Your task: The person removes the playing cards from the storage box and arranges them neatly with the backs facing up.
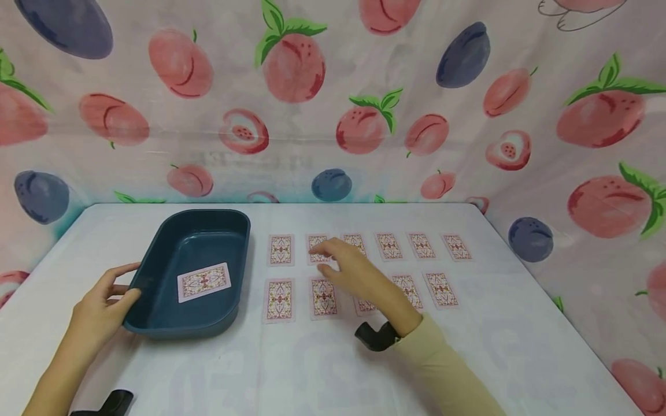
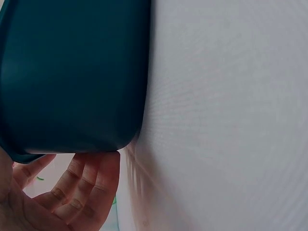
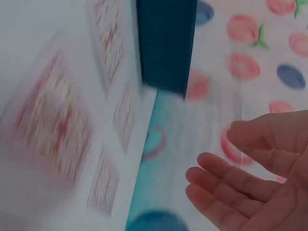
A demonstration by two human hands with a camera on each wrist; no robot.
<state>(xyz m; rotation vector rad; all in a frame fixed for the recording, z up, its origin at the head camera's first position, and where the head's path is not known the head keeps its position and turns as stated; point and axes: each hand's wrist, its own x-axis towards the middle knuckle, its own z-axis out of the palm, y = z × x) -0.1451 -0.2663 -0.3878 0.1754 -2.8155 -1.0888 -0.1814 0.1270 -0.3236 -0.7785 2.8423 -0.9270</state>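
Observation:
On the left of the table stands a dark blue rectangular tub [image 1: 188,222] with rounded corners. One playing card [image 1: 203,282] lies inside it, patterned red back up. My left hand [image 1: 101,306] holds the tub's near-left rim, and in the left wrist view its fingertips [image 2: 103,163] touch the outer wall. Above the rows of playing cards [image 1: 280,300] hovers my right hand [image 1: 348,263], fingers spread loosely and nothing between them. It partly covers cards behind it in the head view. The right wrist view also shows the hand [image 3: 250,183] apart from the cards.
Two rows of face-down cards run to the right of the tub, ending with a far-right card [image 1: 457,247]. A white cloth covers the table [image 1: 312,370]. Fruit-printed fabric [image 1: 291,156] hangs behind and at the right. Black wrist mounts [image 1: 376,336] sit at both wrists.

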